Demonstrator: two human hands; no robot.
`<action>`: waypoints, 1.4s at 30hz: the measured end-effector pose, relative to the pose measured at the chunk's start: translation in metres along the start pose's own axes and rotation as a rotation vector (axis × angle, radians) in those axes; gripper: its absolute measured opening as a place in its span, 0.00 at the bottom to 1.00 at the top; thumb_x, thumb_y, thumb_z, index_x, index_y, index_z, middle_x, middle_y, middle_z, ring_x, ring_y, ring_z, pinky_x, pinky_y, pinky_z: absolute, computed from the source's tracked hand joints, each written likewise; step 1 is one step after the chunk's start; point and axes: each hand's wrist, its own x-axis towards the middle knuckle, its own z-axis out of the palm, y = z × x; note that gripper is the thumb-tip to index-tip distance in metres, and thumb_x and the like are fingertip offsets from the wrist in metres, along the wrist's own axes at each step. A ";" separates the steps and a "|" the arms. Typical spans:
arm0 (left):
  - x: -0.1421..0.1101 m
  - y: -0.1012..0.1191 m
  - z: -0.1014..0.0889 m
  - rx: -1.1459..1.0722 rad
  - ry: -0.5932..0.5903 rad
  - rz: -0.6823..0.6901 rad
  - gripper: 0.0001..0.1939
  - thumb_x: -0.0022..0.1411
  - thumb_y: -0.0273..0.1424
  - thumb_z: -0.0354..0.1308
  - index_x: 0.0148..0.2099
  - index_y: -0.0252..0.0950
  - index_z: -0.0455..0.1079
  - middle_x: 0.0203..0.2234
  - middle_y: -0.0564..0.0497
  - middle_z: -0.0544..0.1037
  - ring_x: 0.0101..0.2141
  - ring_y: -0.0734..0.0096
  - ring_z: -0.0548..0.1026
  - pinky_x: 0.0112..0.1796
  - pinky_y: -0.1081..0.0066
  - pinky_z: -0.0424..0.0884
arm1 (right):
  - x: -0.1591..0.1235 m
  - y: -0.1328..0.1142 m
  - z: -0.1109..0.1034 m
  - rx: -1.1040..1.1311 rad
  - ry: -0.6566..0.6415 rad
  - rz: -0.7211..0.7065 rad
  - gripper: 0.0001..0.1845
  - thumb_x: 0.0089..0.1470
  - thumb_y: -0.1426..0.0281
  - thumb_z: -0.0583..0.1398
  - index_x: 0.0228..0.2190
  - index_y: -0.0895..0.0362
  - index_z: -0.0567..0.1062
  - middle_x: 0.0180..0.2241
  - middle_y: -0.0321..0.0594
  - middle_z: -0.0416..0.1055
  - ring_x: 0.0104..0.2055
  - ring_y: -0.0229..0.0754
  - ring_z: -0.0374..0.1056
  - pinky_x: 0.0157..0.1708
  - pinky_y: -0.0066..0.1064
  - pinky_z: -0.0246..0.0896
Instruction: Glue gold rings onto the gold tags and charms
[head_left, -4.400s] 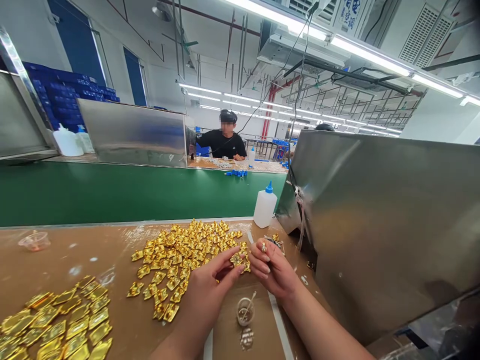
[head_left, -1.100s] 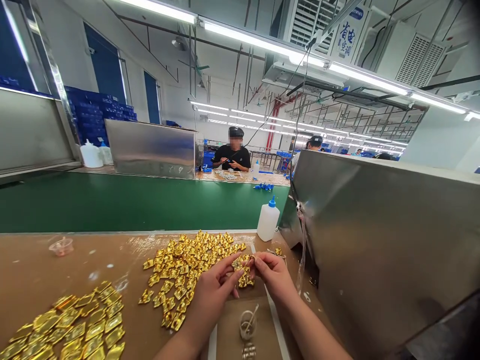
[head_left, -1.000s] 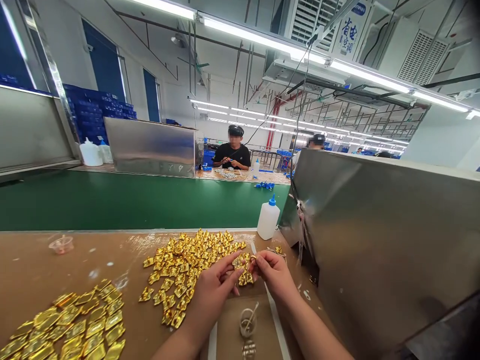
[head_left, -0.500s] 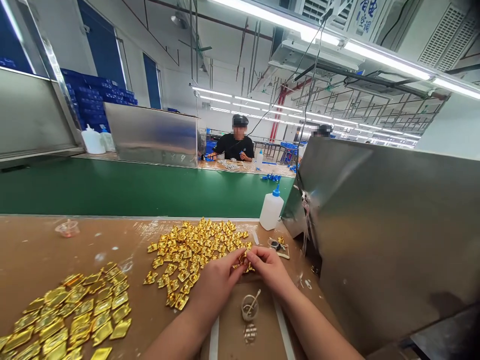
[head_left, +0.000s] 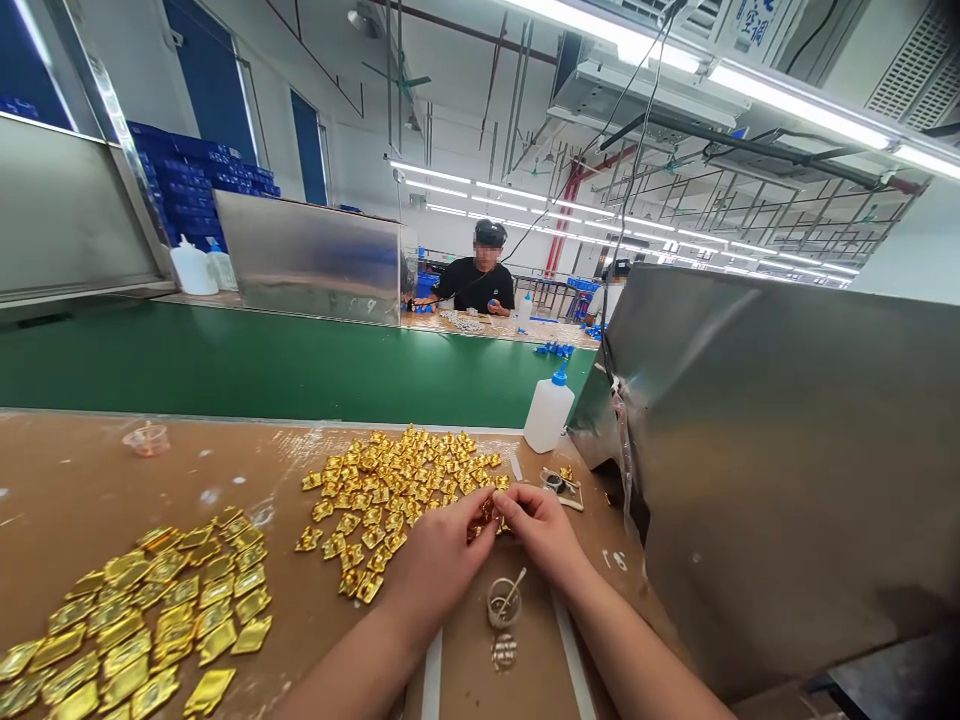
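My left hand (head_left: 448,548) and my right hand (head_left: 541,524) meet at the near edge of a pile of small shiny gold pieces (head_left: 397,490). Thumbs and fingertips of both are pinched together around one small gold piece (head_left: 487,510), mostly hidden behind the fingers. Below the hands stands a little clear cup (head_left: 503,604) with a thin white stick leaning in it. A round ribbed clear object (head_left: 504,652) lies just in front of that cup. To the left, flat diamond-shaped gold pieces (head_left: 176,625) are spread in rows on the brown tabletop (head_left: 300,655).
A white squeeze bottle (head_left: 549,415) with a blue cap stands behind the right hand, near a small dark round item (head_left: 553,482). A metal panel (head_left: 780,460) borders the right side. Beyond the table runs a green belt (head_left: 247,365); a person (head_left: 474,287) sits across it.
The view has shifted slightly, so the table's things appear a little further right and higher. Both hands stay pinched together, with the fingers slightly rearranged around the gold piece.
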 end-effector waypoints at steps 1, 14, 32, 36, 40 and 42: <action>-0.001 0.000 0.001 0.004 0.007 0.004 0.17 0.68 0.29 0.57 0.57 0.46 0.76 0.42 0.51 0.88 0.40 0.58 0.85 0.40 0.67 0.74 | 0.000 0.001 0.000 0.001 0.000 0.001 0.28 0.57 0.47 0.65 0.23 0.59 0.74 0.22 0.33 0.64 0.27 0.36 0.55 0.29 0.29 0.49; -0.004 0.003 0.000 0.011 0.042 0.030 0.17 0.71 0.28 0.54 0.58 0.45 0.74 0.45 0.51 0.86 0.41 0.58 0.84 0.41 0.65 0.73 | 0.000 0.005 -0.001 0.072 -0.029 0.062 0.26 0.54 0.48 0.67 0.26 0.58 0.74 0.21 0.31 0.64 0.23 0.33 0.56 0.24 0.26 0.50; 0.006 0.006 -0.002 -0.587 0.055 -0.173 0.08 0.63 0.34 0.64 0.44 0.40 0.80 0.37 0.49 0.87 0.39 0.59 0.84 0.39 0.67 0.75 | 0.000 0.002 0.002 0.123 -0.004 0.033 0.25 0.52 0.48 0.70 0.27 0.57 0.73 0.20 0.32 0.66 0.21 0.34 0.57 0.21 0.26 0.51; 0.012 0.005 -0.001 -0.927 -0.035 -0.315 0.15 0.58 0.40 0.68 0.42 0.36 0.76 0.32 0.45 0.88 0.34 0.60 0.86 0.38 0.66 0.80 | 0.000 -0.005 -0.008 0.071 0.080 -0.109 0.24 0.56 0.47 0.66 0.31 0.56 0.78 0.31 0.39 0.71 0.34 0.42 0.66 0.32 0.30 0.62; 0.011 0.004 -0.008 -1.168 -0.091 -0.428 0.19 0.53 0.39 0.74 0.42 0.37 0.74 0.34 0.45 0.89 0.35 0.65 0.87 0.37 0.71 0.81 | -0.003 -0.011 -0.014 -0.037 0.035 -0.327 0.19 0.62 0.52 0.63 0.43 0.54 0.82 0.43 0.44 0.71 0.47 0.46 0.68 0.42 0.33 0.65; 0.010 0.004 -0.012 -1.242 -0.116 -0.454 0.18 0.51 0.36 0.76 0.41 0.37 0.76 0.34 0.46 0.89 0.33 0.68 0.87 0.37 0.73 0.81 | -0.006 -0.014 -0.015 -0.043 -0.015 -0.352 0.18 0.63 0.54 0.63 0.46 0.53 0.81 0.47 0.45 0.69 0.48 0.45 0.68 0.42 0.33 0.67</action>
